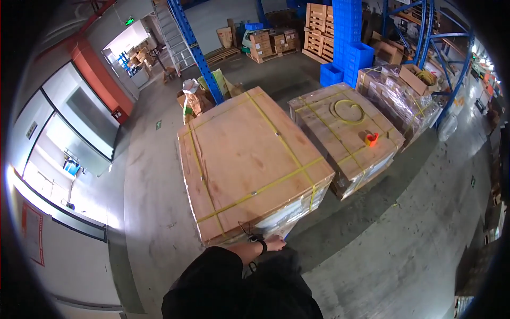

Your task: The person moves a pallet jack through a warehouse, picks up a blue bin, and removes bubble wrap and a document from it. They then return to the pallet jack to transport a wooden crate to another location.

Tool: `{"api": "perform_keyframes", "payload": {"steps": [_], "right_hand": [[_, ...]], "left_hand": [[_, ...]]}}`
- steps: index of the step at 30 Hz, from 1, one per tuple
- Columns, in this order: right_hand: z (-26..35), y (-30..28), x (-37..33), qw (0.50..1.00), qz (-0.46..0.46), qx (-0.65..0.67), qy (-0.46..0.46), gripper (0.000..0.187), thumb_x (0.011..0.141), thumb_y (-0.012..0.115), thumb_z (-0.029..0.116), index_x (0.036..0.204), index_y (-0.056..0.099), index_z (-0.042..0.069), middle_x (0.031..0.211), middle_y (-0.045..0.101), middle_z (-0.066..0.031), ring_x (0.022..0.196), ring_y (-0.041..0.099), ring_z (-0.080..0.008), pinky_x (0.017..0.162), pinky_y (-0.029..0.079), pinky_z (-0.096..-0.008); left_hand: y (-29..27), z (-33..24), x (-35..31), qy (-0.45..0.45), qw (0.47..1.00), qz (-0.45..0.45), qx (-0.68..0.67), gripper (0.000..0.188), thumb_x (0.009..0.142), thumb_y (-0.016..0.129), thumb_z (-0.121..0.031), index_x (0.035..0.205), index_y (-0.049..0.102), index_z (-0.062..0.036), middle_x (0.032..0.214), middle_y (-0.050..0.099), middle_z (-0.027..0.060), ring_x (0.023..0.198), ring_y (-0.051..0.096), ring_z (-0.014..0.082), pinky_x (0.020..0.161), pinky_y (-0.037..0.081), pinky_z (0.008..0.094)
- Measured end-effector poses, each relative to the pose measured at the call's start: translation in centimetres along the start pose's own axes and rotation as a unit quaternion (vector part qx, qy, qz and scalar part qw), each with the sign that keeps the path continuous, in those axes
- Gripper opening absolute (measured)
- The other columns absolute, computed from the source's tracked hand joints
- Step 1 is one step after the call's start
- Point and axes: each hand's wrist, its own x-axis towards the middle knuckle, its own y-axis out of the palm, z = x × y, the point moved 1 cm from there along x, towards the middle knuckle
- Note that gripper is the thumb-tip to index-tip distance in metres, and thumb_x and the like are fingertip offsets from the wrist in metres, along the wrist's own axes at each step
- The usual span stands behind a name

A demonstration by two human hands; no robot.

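Observation:
My left hand (275,243), with a dark band on its wrist, reaches from a black sleeve across the front of my body. Its fingers look curled, and what they hold, if anything, is too small to make out. The hand is low beside the near side of a large crate (239,154) with a plywood top. Yellow straps (276,133) cross this top both ways, and clear film wraps the side. Thin dark cords (245,229) show at the near edge, above my wrist. My right hand does not show.
A second strapped crate (329,122) stands to the right, bearing a coiled yellow strap (348,102) and an orange tape dispenser (371,139). Behind are a film-wrapped load (396,98), blue bins (348,56) and a blue rack post (196,50). A glass door (79,117) stands left.

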Motion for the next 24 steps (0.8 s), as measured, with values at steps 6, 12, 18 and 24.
{"api": "perform_keyframes", "payload": {"steps": [6, 12, 18, 24], "right_hand": [[9.8, 2.7, 10.5, 1.0, 0.007, 0.023, -0.001, 0.039, 0.092, 0.073, 0.032, 0.106, 0.073, -0.005, 0.098, 0.073, -0.0187, 0.088, 0.068, -0.0314, 0.085, 0.053, -0.0397], [18.9, 2.9, 22.3, 0.999, 0.016, 0.037, -0.015, 0.039, 0.092, 0.073, 0.031, 0.106, 0.073, -0.005, 0.098, 0.073, -0.0183, 0.088, 0.067, -0.031, 0.085, 0.053, -0.0393], [26.6, 4.2, 33.3, 0.997, 0.035, 0.07, -0.003, 0.038, 0.092, 0.073, 0.03, 0.107, 0.073, -0.005, 0.099, 0.073, -0.018, 0.089, 0.067, -0.0306, 0.085, 0.053, -0.039], [29.3, 4.5, 45.8, 0.991, 0.023, 0.119, 0.049, 0.037, 0.092, 0.073, 0.029, 0.108, 0.073, -0.005, 0.099, 0.073, -0.0177, 0.089, 0.067, -0.0302, 0.086, 0.053, -0.0386]], "left_hand": [[-1.6, -9.2, 10.0, 0.048, 0.998, 0.023, -0.021, 0.035, 0.098, 0.055, -0.034, 0.101, 0.068, -0.0015, 0.085, 0.072, 0.0071, 0.073, 0.067, 0.016, 0.068, 0.055, 0.0314], [-2.7, -18.5, 16.6, 0.06, 0.996, 0.019, -0.059, 0.037, 0.099, 0.057, -0.038, 0.103, 0.069, -0.0037, 0.086, 0.072, 0.0061, 0.076, 0.068, 0.0144, 0.072, 0.055, 0.0307], [-2.9, -26.5, 21.7, 0.096, 0.992, 0.056, -0.065, 0.042, 0.097, 0.057, -0.044, 0.107, 0.069, -0.0045, 0.084, 0.073, 0.0056, 0.076, 0.07, 0.0176, 0.073, 0.055, 0.0355], [0.1, -36.7, 30.1, 0.031, 0.99, 0.117, -0.072, 0.039, 0.101, 0.056, -0.04, 0.101, 0.067, -0.0034, 0.083, 0.067, 0.0036, 0.078, 0.064, 0.0135, 0.075, 0.053, 0.0308]]}}
